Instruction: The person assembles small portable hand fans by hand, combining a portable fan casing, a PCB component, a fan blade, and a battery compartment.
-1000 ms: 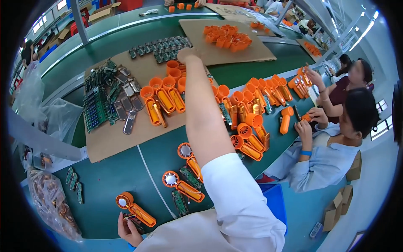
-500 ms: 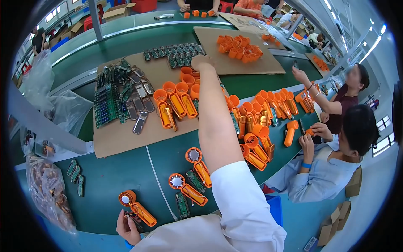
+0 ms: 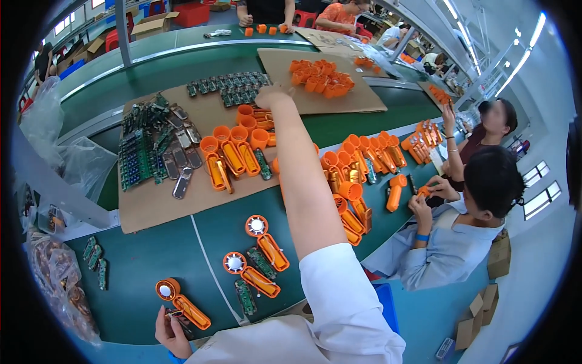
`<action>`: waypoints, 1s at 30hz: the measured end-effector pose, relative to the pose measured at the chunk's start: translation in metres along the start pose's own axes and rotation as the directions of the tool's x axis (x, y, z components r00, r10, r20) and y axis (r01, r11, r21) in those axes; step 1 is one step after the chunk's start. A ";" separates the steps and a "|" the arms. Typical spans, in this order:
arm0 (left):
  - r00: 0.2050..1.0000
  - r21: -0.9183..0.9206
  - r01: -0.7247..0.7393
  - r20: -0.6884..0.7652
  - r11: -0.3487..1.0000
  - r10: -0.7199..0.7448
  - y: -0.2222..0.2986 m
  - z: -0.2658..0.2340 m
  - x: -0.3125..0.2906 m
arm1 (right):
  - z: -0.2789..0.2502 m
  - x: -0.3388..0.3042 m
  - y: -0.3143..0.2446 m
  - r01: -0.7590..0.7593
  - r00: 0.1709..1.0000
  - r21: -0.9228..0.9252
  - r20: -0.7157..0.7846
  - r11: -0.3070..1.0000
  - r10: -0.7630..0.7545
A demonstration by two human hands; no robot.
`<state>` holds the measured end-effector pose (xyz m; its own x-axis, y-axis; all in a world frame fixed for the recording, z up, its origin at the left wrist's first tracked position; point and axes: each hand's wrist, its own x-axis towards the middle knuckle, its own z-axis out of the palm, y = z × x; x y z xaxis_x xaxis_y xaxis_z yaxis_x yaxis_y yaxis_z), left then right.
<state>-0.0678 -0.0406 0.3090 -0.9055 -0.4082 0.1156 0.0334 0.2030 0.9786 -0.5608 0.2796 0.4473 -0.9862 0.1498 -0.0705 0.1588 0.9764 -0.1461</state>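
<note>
At the lower left, my left hand (image 3: 172,335) pinches a dark circuit board (image 3: 180,320) with thin wires. It lies beside an open orange handheld fan (image 3: 193,310) with a white fan hub. My right arm stretches far forward across the table. My right hand (image 3: 274,97) is over the cardboard sheet (image 3: 163,209), by rows of green circuit boards (image 3: 239,91) and just behind orange fan housings (image 3: 233,156); its fingers are mostly hidden. Two more opened fans (image 3: 273,252) lie mid-table with green boards (image 3: 260,262) beside them.
Piled boards (image 3: 138,155) and grey oblong parts (image 3: 182,156) cover the cardboard's left. A plastic bag (image 3: 60,279) sits at the left edge, near small boards (image 3: 95,261). Many orange housings (image 3: 357,159) crowd the right. A co-worker (image 3: 448,224) sits there, holding an orange part.
The whole view has shifted, so the table appears farther left. My right hand stays near the board rows, and my left hand stays by the fan. The farther co-worker at right has raised a hand.
</note>
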 end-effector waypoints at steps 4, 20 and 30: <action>0.999 0.021 0.034 -0.021 0.999 -0.034 0.001 0.001 0.003 | -0.009 -0.006 0.006 0.025 0.995 -0.116 0.100 0.993 -0.014; 1.000 0.010 -0.005 -0.019 1.000 0.005 0.018 0.006 0.002 | 0.014 -0.009 0.017 0.017 0.998 -0.308 0.066 0.951 0.003; 0.999 0.038 -0.030 0.040 0.999 0.028 0.013 0.009 0.010 | 0.025 0.016 0.042 -0.002 0.999 -0.297 0.044 0.955 0.016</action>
<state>-0.0801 -0.0342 0.3209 -0.9203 -0.3665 0.1366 0.0445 0.2489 0.9675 -0.5684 0.3189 0.4149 -0.9806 0.1581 -0.1158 0.1396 0.9783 0.1534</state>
